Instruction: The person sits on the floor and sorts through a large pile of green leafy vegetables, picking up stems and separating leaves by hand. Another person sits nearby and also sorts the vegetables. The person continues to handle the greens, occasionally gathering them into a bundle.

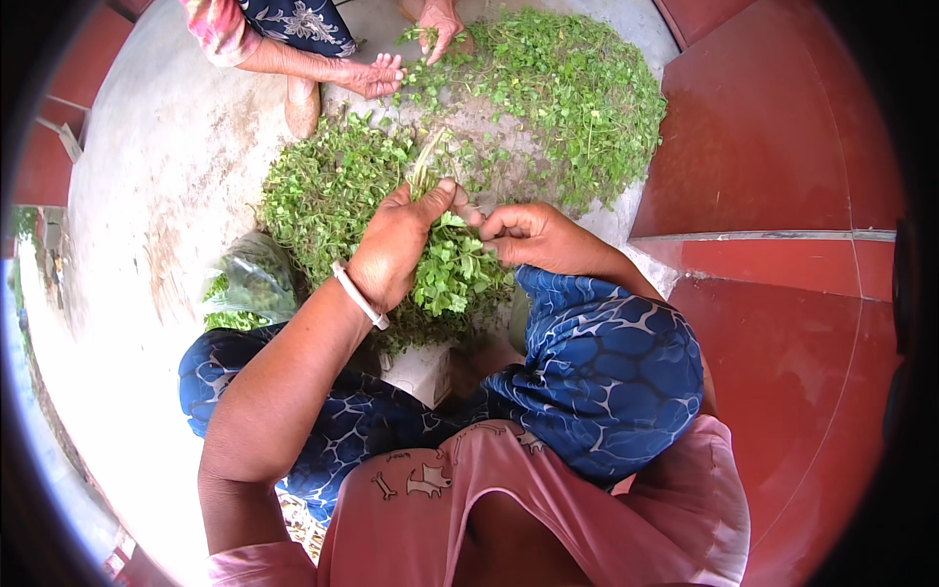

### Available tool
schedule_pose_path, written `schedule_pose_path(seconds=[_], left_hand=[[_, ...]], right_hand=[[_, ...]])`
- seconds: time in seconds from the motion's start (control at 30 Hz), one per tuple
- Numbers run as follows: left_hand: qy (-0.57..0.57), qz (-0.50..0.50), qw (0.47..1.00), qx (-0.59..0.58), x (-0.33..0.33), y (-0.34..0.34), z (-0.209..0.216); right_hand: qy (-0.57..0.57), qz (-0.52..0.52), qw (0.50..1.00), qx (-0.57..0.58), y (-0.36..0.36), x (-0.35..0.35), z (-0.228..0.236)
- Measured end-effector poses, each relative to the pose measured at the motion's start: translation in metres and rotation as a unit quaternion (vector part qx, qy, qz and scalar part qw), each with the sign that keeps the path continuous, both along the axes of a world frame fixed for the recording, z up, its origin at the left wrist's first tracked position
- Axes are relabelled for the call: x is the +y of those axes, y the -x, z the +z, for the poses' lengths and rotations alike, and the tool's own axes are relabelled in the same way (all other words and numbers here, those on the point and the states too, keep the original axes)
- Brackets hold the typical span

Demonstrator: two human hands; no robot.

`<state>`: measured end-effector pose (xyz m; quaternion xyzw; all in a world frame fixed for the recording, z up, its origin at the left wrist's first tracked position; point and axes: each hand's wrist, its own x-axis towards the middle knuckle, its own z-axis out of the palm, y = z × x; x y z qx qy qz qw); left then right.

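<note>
My left hand point(396, 240), with a white band at its wrist, is closed around a bunch of leafy green herbs point(455, 279). The pale stems point away from me above the thumb, and the leaves hang below the fist toward my knees. Just right of it, my right hand point(536, 235) has its fingers curled and pinched near the bunch. What sits between those fingertips, if anything, is too small to make out. Beneath and beyond my hands spreads a heap of loose greens point(323, 186) on the floor.
A second pile of greens point(577, 98) lies at the far right. Across from me, another person's hands point(377, 76) handle a sprig. A clear plastic bag with greens point(259, 279) stands by my left knee. Red panels point(753, 137) rise along the right side.
</note>
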<state>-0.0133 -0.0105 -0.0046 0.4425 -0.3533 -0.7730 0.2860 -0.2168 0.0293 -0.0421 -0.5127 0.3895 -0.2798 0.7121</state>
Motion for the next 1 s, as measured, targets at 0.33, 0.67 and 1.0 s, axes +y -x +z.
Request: schedule_pose_path(seconds=[0.33,0.67,1.0], left_hand=[[0.101,0.124,0.984,-0.076,-0.018,-0.015,0.024],[0.112,0.072,0.980,-0.145,-0.008,-0.017,0.027],[0.153,0.042,0.973,-0.167,-0.002,-0.017,0.029]], right_hand=[[0.218,-0.045,0.759,0.612,0.039,0.001,-0.127],[0.277,-0.034,0.653,0.704,0.042,-0.005,-0.185],[0.304,-0.126,0.686,0.649,0.029,-0.022,-0.153]])
